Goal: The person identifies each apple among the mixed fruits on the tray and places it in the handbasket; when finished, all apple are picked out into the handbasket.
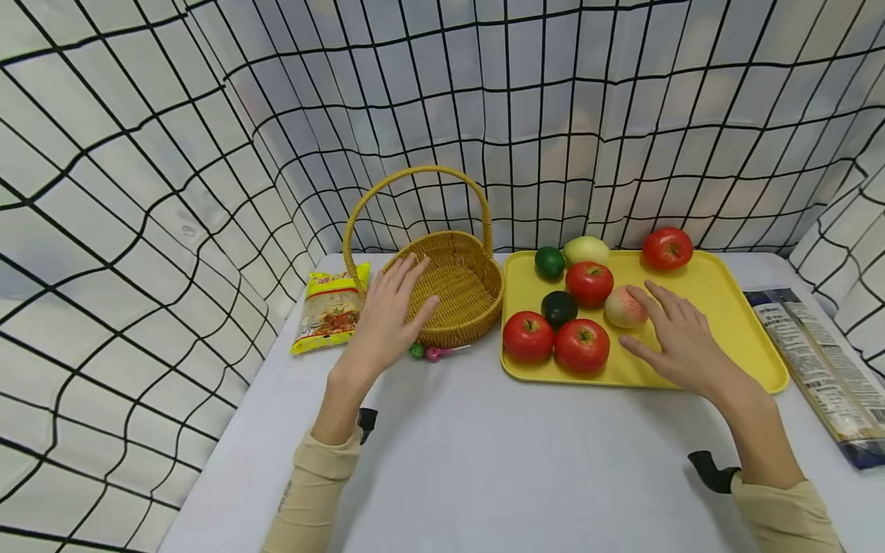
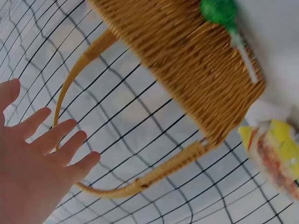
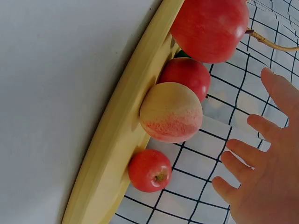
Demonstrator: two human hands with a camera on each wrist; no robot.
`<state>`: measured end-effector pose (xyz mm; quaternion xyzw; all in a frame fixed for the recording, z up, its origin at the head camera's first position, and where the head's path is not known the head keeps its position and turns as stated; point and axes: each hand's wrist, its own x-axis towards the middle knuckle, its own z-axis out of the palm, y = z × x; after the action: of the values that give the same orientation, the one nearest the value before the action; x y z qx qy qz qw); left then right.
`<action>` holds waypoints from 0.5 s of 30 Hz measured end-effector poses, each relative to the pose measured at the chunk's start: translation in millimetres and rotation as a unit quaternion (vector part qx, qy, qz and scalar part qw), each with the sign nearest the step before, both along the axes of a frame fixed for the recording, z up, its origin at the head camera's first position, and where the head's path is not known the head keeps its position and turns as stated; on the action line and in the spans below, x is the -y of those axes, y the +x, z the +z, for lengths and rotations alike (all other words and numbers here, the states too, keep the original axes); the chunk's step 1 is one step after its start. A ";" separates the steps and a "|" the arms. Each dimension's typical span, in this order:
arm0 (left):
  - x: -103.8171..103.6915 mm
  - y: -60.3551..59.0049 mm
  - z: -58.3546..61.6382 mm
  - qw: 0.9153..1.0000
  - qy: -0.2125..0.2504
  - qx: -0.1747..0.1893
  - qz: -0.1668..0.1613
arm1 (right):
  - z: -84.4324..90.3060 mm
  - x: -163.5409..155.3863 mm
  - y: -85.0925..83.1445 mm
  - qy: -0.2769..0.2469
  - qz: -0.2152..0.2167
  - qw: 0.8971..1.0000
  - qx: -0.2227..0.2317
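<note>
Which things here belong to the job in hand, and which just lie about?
Likely the job's:
basket, by the left hand
peach, by the right hand
tray
apples
green fruits
pale fruit

Seemingly just lying about:
snack bag
lollipops
printed packet

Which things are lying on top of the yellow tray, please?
Four red apples, two dark green fruits, a pale yellow-green fruit and a peach lie on the yellow tray. In the head view, the right hand covers part of it; that part cannot be seen.
</note>
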<state>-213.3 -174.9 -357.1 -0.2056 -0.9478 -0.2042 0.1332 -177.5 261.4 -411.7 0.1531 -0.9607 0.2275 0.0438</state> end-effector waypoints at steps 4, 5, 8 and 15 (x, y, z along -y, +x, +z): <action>9.4 -4.6 22.3 0.995 0.066 -0.077 0.001 | -1.9 2.6 -0.6 -0.007 0.003 1.000 0.002; 13.0 -6.6 27.8 0.992 0.089 -0.094 0.004 | -2.4 3.2 -0.6 -0.007 0.004 1.000 0.003; 26.6 -14.9 38.8 0.979 0.155 -0.127 0.027 | -3.6 5.1 -0.7 -0.013 0.006 1.000 0.008; 57.3 -44.6 19.5 0.960 0.256 -0.078 0.085 | -0.9 13.3 -5.0 -0.013 0.010 1.000 0.022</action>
<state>-257.9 -232.2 -337.6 -0.0985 -0.8647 -0.4108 0.2718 -182.5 248.1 -412.5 0.1573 -0.9569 0.2433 0.0218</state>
